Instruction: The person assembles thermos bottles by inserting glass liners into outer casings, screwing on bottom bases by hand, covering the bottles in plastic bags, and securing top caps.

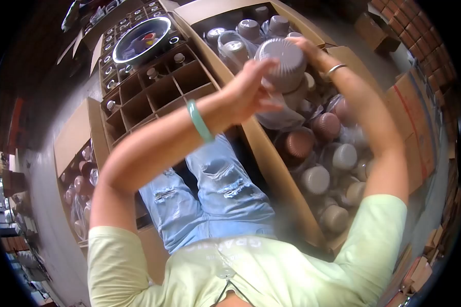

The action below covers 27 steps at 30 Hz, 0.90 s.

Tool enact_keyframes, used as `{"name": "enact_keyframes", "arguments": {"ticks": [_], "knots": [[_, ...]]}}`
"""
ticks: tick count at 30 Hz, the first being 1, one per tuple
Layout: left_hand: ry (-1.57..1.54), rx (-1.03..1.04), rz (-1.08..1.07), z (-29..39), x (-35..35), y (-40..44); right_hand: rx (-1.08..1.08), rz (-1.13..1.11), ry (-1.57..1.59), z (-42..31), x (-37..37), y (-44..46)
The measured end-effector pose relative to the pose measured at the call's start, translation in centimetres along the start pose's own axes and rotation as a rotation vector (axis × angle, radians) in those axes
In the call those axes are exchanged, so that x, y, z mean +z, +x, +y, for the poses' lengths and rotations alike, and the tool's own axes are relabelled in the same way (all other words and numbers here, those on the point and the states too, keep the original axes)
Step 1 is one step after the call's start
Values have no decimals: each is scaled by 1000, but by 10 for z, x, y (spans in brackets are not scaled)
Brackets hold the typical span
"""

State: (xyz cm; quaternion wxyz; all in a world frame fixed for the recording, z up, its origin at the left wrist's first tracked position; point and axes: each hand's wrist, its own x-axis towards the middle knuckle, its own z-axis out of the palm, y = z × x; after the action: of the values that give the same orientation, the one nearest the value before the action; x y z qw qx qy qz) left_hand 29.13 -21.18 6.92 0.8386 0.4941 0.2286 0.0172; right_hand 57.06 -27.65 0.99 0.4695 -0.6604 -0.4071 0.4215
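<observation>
A grey vessel with a ribbed side and flat round end (283, 57) is raised over the large carton on the right; its kind is not clear. My right hand (310, 53), with a silver bracelet at the wrist, grips its far side, and part of those fingers is hidden. Close to the vessel's near side is my left hand (255, 88), below a green bangle. Its fingers are apart and slightly blurred, some overlapping the vessel in view. Clear plastic wrap (280, 116) lies just under the vessel, around others like it.
The large carton (271, 158) holds several grey, pink and beige ribbed vessels in plastic. To its left, a divided carton (151, 102) contains bottles, with a metal bowl (119, 55) on top. Another carton (69, 128) of wrapped vessels stands at far left. Stacked boxes (415, 30) are at upper right.
</observation>
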Motion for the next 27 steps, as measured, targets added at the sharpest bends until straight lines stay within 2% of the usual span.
{"name": "enact_keyframes", "arguments": {"ticks": [1, 3, 5, 6, 8, 9, 10, 12, 14, 15, 16, 17, 18, 19, 20, 24, 25, 27], "knots": [[-2, -2, -3, -17, 1, -1, -23, -94, 108, 15, 1, 8], [-43, -35, 20, -52, -7, 13, 107, -51, -88, 24, 23, -1], [-96, -134, 2, -89, -26, 40, -151, -111, -545, 92, 19, 22], [-115, -189, 10, -103, -33, 48, -50, -98, -599, 92, 24, 12], [-145, -257, 5, -126, -39, 44, 29, 27, -485, 124, 20, -2], [-187, -312, 5, -138, -49, 41, 193, 302, -323, 150, 7, -7], [-212, -311, -37, -138, -56, 27, 154, 474, -547, 160, -11, -17], [-196, -311, -88, -124, -67, -3, 303, 446, -1077, 189, -53, -45], [-224, -285, -102, -126, -88, -33, 678, 374, -1098, 187, -57, -70], [-289, -251, -112, -133, -102, -48, 768, 240, -1111, 184, -55, -73], [-353, -210, -121, -138, -114, -61, 669, 87, -1148, 219, -67, -65], [-348, -190, -95, -141, -122, -72, 645, 66, -1042, 212, -58, -64], [-366, -152, -56, -143, -126, -83, 727, -18, -915, 218, -58, -53], [-384, -114, -14, -145, -131, -95, 670, 11, -933, 287, -73, -41], [-370, -81, 26, -146, -135, -107, 701, 41, -938, 317, -75, -35], [-367, 51, 164, -146, -148, -145, 872, 332, -1017, 370, -63, -30], [-379, 74, 192, -144, -151, -154, 876, 298, -1034, 386, -66, -30], [-377, 94, 277, -140, -153, -166, 871, -9, -1098, 403, -86, -23]]}}
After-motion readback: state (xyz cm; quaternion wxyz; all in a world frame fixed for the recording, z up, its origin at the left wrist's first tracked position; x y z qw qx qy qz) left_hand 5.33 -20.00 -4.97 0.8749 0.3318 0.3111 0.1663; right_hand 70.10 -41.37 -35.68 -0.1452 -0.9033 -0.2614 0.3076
